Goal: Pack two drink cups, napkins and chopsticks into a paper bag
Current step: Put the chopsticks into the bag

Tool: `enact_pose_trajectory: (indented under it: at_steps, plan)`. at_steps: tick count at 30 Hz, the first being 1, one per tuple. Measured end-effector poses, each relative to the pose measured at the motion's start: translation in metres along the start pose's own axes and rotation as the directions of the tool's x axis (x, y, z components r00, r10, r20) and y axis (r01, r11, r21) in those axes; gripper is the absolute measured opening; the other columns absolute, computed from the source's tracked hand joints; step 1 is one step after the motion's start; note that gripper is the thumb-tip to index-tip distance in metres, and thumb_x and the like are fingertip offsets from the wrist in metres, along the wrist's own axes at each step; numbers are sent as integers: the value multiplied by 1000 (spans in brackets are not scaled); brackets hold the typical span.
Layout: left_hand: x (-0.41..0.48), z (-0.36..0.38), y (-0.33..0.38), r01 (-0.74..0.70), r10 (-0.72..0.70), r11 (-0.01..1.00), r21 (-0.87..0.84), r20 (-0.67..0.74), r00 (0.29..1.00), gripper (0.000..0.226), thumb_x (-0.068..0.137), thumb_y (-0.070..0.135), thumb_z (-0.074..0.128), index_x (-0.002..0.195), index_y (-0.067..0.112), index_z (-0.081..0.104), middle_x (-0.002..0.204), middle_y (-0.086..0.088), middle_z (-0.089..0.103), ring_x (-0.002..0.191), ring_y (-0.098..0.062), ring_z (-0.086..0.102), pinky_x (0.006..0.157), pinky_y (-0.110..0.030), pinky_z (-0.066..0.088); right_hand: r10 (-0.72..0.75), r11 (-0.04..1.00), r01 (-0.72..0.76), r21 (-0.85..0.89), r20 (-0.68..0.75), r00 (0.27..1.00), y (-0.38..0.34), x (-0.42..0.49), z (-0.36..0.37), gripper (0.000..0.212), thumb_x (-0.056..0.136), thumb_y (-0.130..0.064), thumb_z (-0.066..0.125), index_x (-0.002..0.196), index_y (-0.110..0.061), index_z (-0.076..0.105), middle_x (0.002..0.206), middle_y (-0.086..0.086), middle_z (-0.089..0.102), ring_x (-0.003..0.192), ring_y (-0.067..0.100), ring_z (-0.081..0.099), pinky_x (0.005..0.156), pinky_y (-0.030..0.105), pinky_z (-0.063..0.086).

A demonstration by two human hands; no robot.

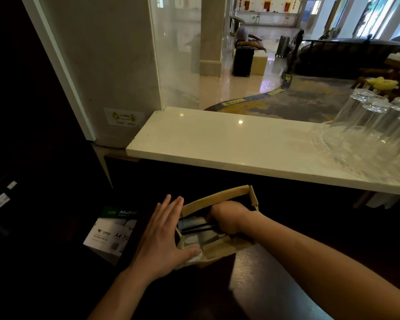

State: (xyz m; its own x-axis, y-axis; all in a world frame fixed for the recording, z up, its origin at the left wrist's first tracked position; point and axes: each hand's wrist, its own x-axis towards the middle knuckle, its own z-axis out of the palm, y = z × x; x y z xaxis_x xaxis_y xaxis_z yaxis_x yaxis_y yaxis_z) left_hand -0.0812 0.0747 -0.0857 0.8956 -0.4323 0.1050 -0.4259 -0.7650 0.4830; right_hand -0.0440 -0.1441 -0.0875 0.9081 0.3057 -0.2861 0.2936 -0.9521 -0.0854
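A brown paper bag stands open on the dark lower counter, seen from above. My right hand reaches into its mouth and grips black chopsticks, which lie across the opening. Beneath them pale shapes that look like cup lids fill the bag. My left hand rests flat against the bag's left side, fingers apart and stretched out, thumb along the near edge. A white napkin shows at the bag's near-left corner by my thumb.
A white stone counter runs above the bag. Several upturned clear glasses stand on a glass tray at its right end. A box of A4 paper sits left of my left hand. The dark counter continues to the right.
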Motion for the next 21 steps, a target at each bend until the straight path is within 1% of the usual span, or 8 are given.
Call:
enact_pose_trajectory:
  at_steps: [2, 4, 6, 9, 13, 17, 19, 21]
  plan:
    - [1, -1, 0, -5, 5, 1000, -5, -6, 1000, 117, 68, 69, 69, 148, 43, -12, 151, 25, -26, 131, 8, -37, 112, -28, -5, -5, 1000, 6, 12, -3, 1000, 1, 3, 2, 30, 87, -19, 64, 118, -22, 66, 111, 4, 69, 100, 27, 64, 80, 42, 56]
    - [2, -2, 0, -17, 17, 1000, -3, -14, 1000, 116, 68, 68, 70, 148, 42, -10, 149, 27, -26, 129, 11, -37, 112, -27, -5, -8, 1000, 9, 22, -19, 1000, 0, 5, 4, 29, 86, -20, 65, 115, -22, 67, 108, 5, 70, 98, 28, 64, 78, 40, 56]
    - [2, -3, 1, -19, 19, 1000, -4, -14, 1000, 115, 69, 66, 71, 147, 42, -9, 147, 29, -26, 128, 13, -37, 112, -26, -6, -7, 1000, 8, 27, -40, 999, 0, 5, 7, 26, 86, -19, 64, 111, -21, 67, 105, 6, 70, 95, 29, 65, 76, 41, 57]
    - [1, -2, 0, -2, 2, 1000, 2, -15, 1000, 116, 68, 68, 70, 146, 45, -13, 149, 27, -27, 129, 9, -38, 111, -26, -7, -13, 999, 17, 44, -83, 996, -1, 4, 9, 18, 87, -18, 61, 104, -19, 67, 99, 6, 71, 90, 30, 66, 73, 42, 57]
    - [-1, -4, 4, -28, 28, 1000, -4, -10, 1000, 114, 71, 63, 72, 146, 41, -11, 141, 31, -30, 121, 18, -41, 110, -24, -9, -7, 996, 17, 91, -112, 994, -2, 0, 8, 18, 85, -16, 61, 101, -16, 68, 97, 7, 71, 89, 30, 66, 73, 43, 58]
    - [-1, -6, 5, -42, 42, 999, -3, -10, 999, 112, 72, 62, 71, 145, 41, -12, 137, 35, -32, 120, 19, -41, 110, -24, -8, -4, 992, 21, 124, -134, 991, -6, -8, 6, 24, 85, -16, 62, 108, -16, 67, 105, 7, 70, 95, 29, 65, 76, 43, 57]
    - [0, -5, 5, -50, 50, 999, -5, -14, 999, 109, 74, 62, 69, 144, 41, -11, 139, 33, -32, 121, 18, -41, 111, -25, -9, -1, 990, 23, 141, -152, 988, -8, -15, 3, 28, 86, -19, 62, 114, -17, 66, 108, 6, 70, 99, 27, 64, 80, 41, 56]
    - [3, -2, 2, -58, 58, 998, 1, -36, 998, 104, 77, 64, 65, 148, 39, -7, 147, 29, -22, 129, 13, -35, 115, -27, -8, 4, 985, 24, 169, -168, 986, -9, -22, -2, 27, 88, -23, 60, 115, -19, 66, 108, 4, 69, 100, 24, 63, 82, 39, 54]
